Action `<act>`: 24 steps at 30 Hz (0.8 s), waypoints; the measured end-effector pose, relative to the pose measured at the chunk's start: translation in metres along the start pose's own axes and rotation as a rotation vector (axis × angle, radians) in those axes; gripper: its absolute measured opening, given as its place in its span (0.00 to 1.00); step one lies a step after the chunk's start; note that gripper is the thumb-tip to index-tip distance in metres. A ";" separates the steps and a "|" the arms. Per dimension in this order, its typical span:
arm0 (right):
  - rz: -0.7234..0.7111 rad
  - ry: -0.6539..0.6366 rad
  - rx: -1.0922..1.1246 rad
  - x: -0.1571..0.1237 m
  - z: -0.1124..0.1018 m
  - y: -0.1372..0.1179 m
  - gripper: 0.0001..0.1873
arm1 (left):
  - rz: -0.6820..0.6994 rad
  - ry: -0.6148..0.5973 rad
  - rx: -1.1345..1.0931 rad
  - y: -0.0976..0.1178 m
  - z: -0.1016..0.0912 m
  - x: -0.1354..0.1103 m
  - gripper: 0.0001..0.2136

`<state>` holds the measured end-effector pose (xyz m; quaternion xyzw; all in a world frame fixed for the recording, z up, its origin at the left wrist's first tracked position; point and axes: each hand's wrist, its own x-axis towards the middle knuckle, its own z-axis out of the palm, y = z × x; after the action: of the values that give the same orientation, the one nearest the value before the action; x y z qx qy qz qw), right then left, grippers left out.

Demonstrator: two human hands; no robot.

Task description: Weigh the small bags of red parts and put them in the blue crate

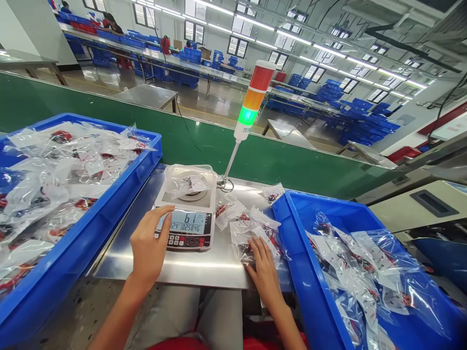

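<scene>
My left hand (pixel 149 243) is at the left edge of a white digital scale (pixel 210 192), thumb and index finger apart in front of its display (pixel 188 221), holding nothing. The display reads 61. On the scale's pan lies a clear plastic bag (pixel 188 184) with a white label; its contents are hard to make out. My right hand (pixel 264 267) rests with fingers spread on a small pile of labelled clear bags (pixel 241 232) that hold red and black pieces, perhaps wires. These bags lie on the metal table (pixel 215 267) right of the scale.
A blue bin (pixel 120 194) full of similar bags stands left. Another blue bin (pixel 302 262) with several bags stands right. A signal tower (pixel 251 104) with its green light lit rises behind the scale. Beyond runs a green partition (pixel 204 141); people sit at far tables.
</scene>
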<state>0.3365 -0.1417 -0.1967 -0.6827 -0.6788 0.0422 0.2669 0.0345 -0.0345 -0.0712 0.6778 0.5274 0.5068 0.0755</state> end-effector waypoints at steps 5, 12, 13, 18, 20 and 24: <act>0.104 0.080 0.260 0.022 -0.011 0.004 0.19 | 0.030 -0.013 0.005 0.001 0.003 0.005 0.09; 0.606 0.241 0.866 0.047 -0.030 -0.011 0.26 | 0.237 -0.206 0.125 -0.005 0.029 0.042 0.18; 0.671 0.254 0.953 0.052 -0.032 -0.015 0.27 | 0.221 -0.264 0.144 -0.006 0.036 0.050 0.19; 0.579 0.247 1.038 0.105 -0.045 -0.057 0.25 | -0.012 -0.356 0.191 -0.007 0.055 0.092 0.10; 0.369 0.276 0.938 0.140 -0.048 -0.082 0.20 | -0.113 -0.249 0.238 -0.008 0.044 0.104 0.13; -0.081 0.235 0.639 0.208 -0.044 -0.132 0.13 | -0.278 0.125 0.232 -0.010 -0.012 0.102 0.16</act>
<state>0.2515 0.0339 -0.0397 -0.5372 -0.6227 0.1632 0.5451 0.0115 0.0453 -0.0104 0.5698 0.6745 0.4683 0.0331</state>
